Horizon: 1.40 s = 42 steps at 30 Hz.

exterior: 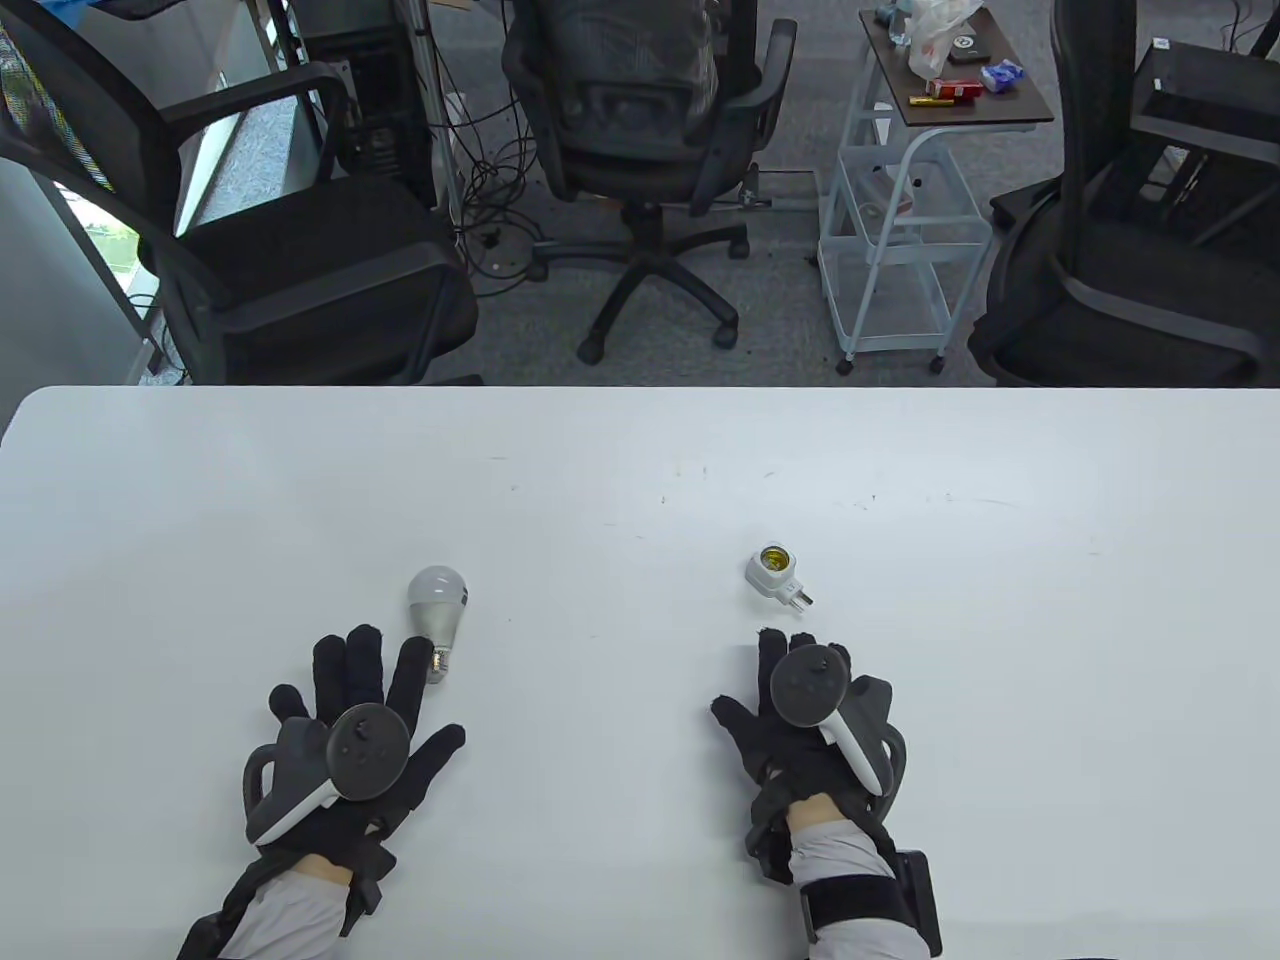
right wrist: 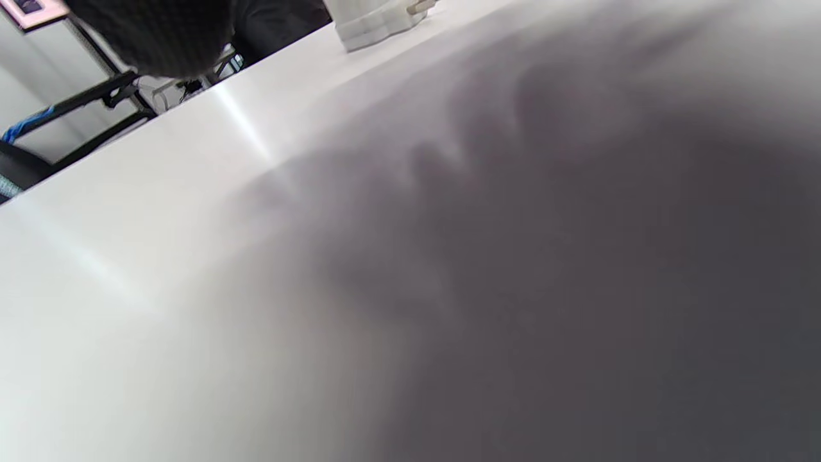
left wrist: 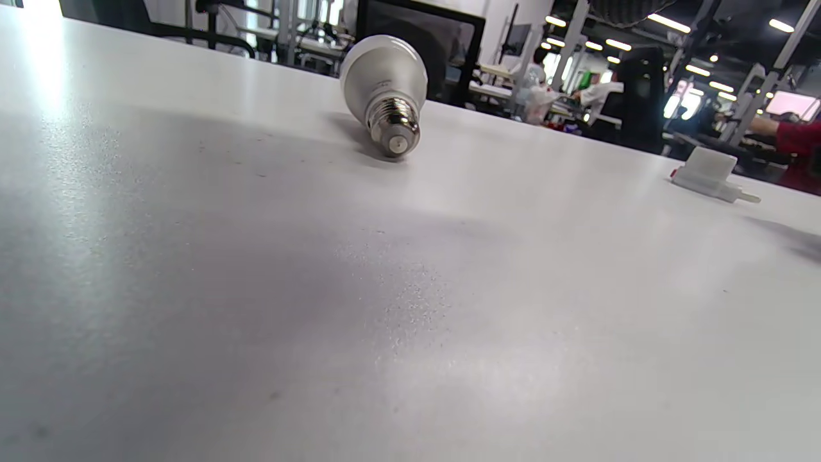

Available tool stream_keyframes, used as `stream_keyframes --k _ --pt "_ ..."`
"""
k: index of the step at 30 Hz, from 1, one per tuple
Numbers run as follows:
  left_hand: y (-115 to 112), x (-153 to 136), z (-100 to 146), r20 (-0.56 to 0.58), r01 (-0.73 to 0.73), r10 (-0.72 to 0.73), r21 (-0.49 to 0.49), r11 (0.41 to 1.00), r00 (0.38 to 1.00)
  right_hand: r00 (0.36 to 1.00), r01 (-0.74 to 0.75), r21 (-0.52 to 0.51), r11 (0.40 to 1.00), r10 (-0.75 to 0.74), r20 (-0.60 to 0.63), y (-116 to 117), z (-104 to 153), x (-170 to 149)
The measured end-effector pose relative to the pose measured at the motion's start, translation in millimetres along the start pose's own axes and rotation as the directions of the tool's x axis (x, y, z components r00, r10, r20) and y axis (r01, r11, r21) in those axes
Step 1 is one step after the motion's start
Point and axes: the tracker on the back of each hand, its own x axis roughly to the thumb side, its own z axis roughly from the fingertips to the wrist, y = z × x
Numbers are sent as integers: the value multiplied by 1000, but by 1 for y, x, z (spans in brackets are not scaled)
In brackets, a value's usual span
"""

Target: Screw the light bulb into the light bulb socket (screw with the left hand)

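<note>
A white light bulb (exterior: 437, 602) lies on its side on the white table (exterior: 640, 480), its metal screw base pointing toward me; it also shows in the left wrist view (left wrist: 385, 80). A white plug-in socket (exterior: 773, 574) lies to the right, brass thread facing up, prongs to the right; it also shows in the left wrist view (left wrist: 709, 173) and at the top edge of the right wrist view (right wrist: 375, 19). My left hand (exterior: 365, 690) lies flat, fingers spread, just below the bulb's base, holding nothing. My right hand (exterior: 790, 700) lies open below the socket, empty.
Beyond the table's far edge stand black office chairs (exterior: 640, 130) and a small white cart (exterior: 900, 200) with clutter on top. Nothing else lies on the table.
</note>
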Motion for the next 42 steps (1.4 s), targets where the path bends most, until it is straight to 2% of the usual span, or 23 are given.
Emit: stream_keyframes --k 4,10,16,20,25,28,32,34,37,38,42 --pt "3 1 0 2 8 -8 15 1000 1000 993 74 -77 994 -80 -88 -20 -30 3" --pt "6 1 -2 1 34 -34 29 999 999 975 39 -123 992 -65 -213 -38 -76 13" --pt "7 4 -2 17 39 -40 32 999 999 958 -42 -84 996 16 -288 -25 -108 22" --pt "8 1 -3 13 28 -28 30 999 1000 955 -74 -111 991 39 -292 -18 -110 24" --pt "7 -1 -4 12 21 -21 30 999 1000 991 -44 -141 989 26 -130 -24 -90 33" --pt "8 -1 -3 14 16 -16 33 999 1000 1000 0 -127 992 3 19 -31 -63 42" --pt "10 -1 -1 21 5 -5 38 999 1000 986 88 -114 990 -70 152 -37 -23 51" --pt "11 -2 -1 14 0 -1 40 999 1000 975 117 -138 983 -87 202 -36 2 56" --pt "11 -6 0 -9 -2 2 50 999 1000 965 151 -179 972 -105 240 -34 25 60" --pt "11 -8 1 -47 0 3 63 998 999 960 168 -185 968 -119 252 -31 33 61" --pt "12 -17 4 -123 -8 21 105 994 992 947 254 -237 938 -192 257 -20 51 58"
